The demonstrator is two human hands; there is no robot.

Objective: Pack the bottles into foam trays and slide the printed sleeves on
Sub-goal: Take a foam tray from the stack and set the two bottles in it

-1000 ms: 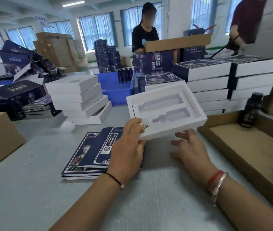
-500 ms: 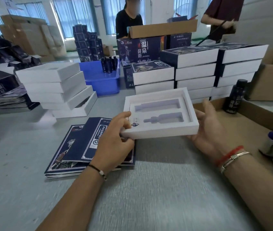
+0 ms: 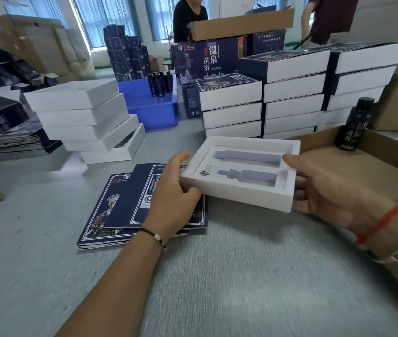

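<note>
A grey, finely textured table (image 3: 217,276) fills the near part of the view, in a bright workroom with tall windows hung with blue curtains (image 3: 105,18) along the far wall.

Readable print is scarce: a tall dark navy carton (image 3: 207,62) at the far middle carries the large white characters 温泉 and 苗浴, with smaller lines too fine to make out. A black bottle (image 3: 355,125) standing at the right bears pale characters that are too blurred to read.

A white foam tray with two bottle-shaped recesses (image 3: 241,190) is held just above the table, tilted, both recesses unfilled. The left hand (image 3: 173,198) grips its left end, thumb on the rim and fingers curled beneath. The right hand (image 3: 327,190) clamps its right end, thumb over the top edge and fingers under the base.

Under the left hand a flat pile of navy printed sleeves with white borders (image 3: 129,210) lies on the table. To the far left is a leaning stack of plain white boxes (image 3: 83,117); to the far right, three stacks of white boxes wearing navy sleeves (image 3: 290,93). Between them sits a blue plastic crate (image 3: 151,105) with dark bottles (image 3: 160,83) on it. A shallow brown cardboard tray (image 3: 353,166) lies to the right. Two people stand beyond the far cartons.
</note>
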